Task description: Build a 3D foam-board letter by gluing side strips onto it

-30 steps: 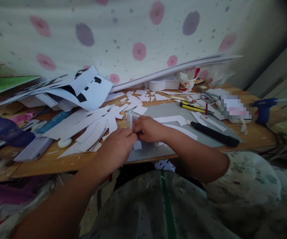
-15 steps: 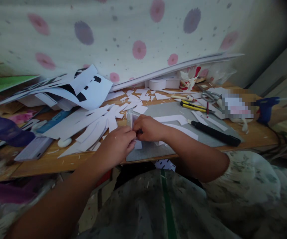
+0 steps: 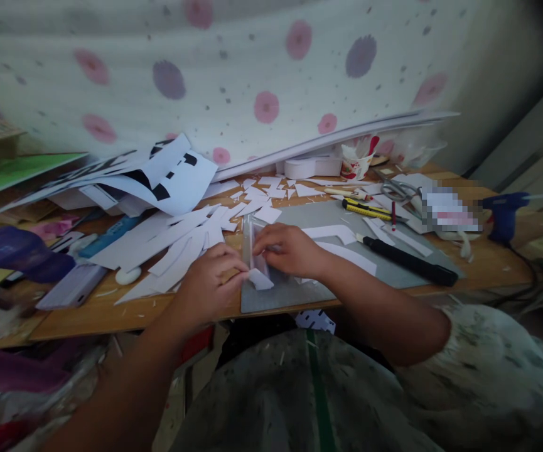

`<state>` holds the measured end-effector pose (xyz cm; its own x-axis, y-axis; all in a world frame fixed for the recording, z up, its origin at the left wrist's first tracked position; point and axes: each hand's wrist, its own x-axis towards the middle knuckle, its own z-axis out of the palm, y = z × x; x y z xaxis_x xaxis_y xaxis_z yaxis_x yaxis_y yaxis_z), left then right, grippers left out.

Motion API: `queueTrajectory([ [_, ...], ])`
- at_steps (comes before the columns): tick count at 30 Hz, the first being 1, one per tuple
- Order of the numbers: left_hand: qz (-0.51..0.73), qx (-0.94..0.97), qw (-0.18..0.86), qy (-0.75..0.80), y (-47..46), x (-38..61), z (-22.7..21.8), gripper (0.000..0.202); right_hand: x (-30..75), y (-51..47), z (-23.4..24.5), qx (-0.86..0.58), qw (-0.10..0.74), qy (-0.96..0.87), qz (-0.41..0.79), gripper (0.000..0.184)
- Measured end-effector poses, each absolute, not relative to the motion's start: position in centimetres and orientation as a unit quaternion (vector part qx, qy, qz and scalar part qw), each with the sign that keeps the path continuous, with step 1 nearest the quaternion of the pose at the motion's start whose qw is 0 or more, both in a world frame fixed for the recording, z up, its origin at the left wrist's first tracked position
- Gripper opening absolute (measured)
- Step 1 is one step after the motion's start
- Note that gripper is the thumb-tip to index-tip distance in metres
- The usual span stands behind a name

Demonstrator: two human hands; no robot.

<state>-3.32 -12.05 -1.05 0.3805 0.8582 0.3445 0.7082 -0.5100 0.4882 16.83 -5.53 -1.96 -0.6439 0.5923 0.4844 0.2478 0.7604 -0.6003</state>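
Head view shows the right hand bent over a white piece on the grey mat, left hand just beside it; whether either's fingers grip, I cannot tell.

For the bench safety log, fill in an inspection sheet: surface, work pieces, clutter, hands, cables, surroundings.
Surface: wooden table with a grey mat on it.
Work pieces: small white piece on the mat, close to both hands; grip unclear.
Clutter: paper scraps and white strips strewn about; black-handled knife lying with its blade tip showing; yellow cutter; scissors.
Hands: left hand near the mat's left edge, right hand over the mat, fingers bent; apart from each other.
Cables: dark cord from the blue glue gun.
Surroundings: spotted cloth behind the table.
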Motion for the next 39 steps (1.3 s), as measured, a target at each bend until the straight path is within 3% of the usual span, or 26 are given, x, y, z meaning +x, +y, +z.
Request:
queueTrajectory([
  [3, 0.425, 0.716, 0.228, 0.505, -13.0, -3.8, -1.7, 0.009, 17.8, -7.8, -1.5, -0.258, 0.414, -0.783, 0.386, 0.012],
  [6, 0.551, 0.578, 0.321, 0.510, -13.5, -3.2, -3.7, 0.013, 18.0, -9.5, -1.7, -0.277, 0.375, -0.702, 0.539, 0.018],
  [8, 0.576, 0.529, 0.354, 0.514, -13.6, -2.4, -5.0, 0.018, 17.8, -9.9, -1.9, -0.303, 0.377, -0.668, 0.565, 0.014],
  [11, 0.566, 0.526, 0.364, 0.519, -13.6, -1.4, -6.1, 0.019, 17.4, -9.4, -1.5, -0.354, 0.407, -0.644, 0.543, 0.005],
  [21, 0.554, 0.546, 0.304, 0.550, -13.5, -0.1, -6.9, 0.021, 16.4, -8.4, -0.7, -0.386, 0.416, -0.638, 0.521, 0.015],
  [25, 0.522, 0.597, 0.274, 0.545, -13.2, -0.8, -6.9, 0.018, 16.6, -7.9, -1.4, -0.405, 0.435, -0.685, 0.422, 0.010],
  [34, 0.458, 0.700, 0.182, 0.516, -11.3, -2.6, -7.7, 0.021, 16.3, -7.4, -1.4, -0.348, 0.352, -0.848, 0.189, 0.016],
  [39, 0.453, 0.718, 0.149, 0.507, -11.0, -2.5, -8.6, 0.021, 16.4, -7.4, -0.6, -0.351, 0.309, -0.868, 0.166, 0.015],
])
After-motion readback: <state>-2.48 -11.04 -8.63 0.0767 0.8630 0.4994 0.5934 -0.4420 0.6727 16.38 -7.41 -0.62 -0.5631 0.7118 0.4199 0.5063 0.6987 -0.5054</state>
